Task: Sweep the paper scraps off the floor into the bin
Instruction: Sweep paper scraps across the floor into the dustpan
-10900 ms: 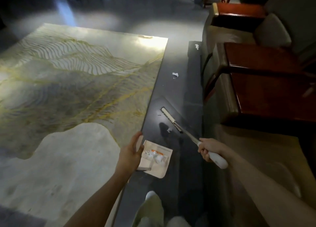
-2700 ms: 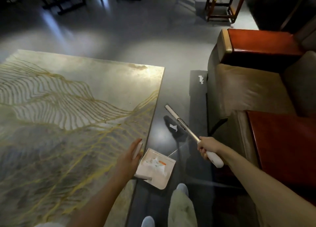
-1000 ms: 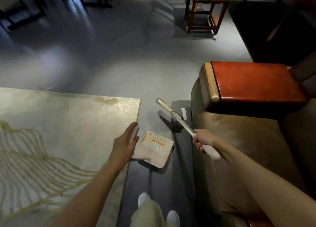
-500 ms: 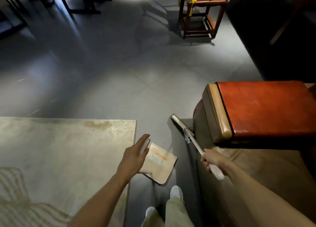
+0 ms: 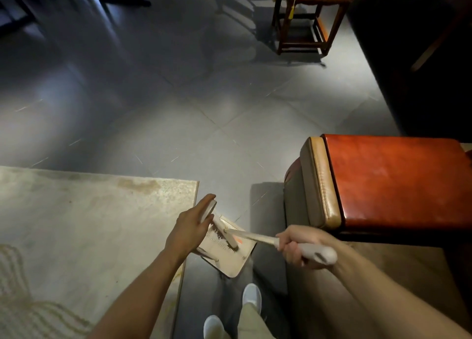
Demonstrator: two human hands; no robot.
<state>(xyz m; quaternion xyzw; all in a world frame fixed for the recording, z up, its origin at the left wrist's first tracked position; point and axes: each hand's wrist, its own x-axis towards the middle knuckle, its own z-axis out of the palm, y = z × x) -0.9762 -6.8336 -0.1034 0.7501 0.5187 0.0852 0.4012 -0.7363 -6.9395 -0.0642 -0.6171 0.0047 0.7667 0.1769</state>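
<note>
My left hand (image 5: 190,226) holds the handle of a beige dustpan (image 5: 231,258) above the dark floor, beside the rug's corner. My right hand (image 5: 297,244) grips the pale handle of a small brush (image 5: 251,236). The brush head lies across the inside of the dustpan, bristles down. Whatever paper scraps sit in the pan are hidden under the brush head. No loose scraps show on the floor, and no bin is in view.
A pale rug (image 5: 84,226) covers the floor on the left. A sofa with a red wooden armrest (image 5: 390,182) stands close on the right. A wooden chair (image 5: 310,14) stands far ahead. My shoes (image 5: 251,295) are below the dustpan.
The brush has swung from the floor by the sofa into the dustpan. The white scrap that lay by the sofa is gone from the floor. I have walked forward past the rug's end.
</note>
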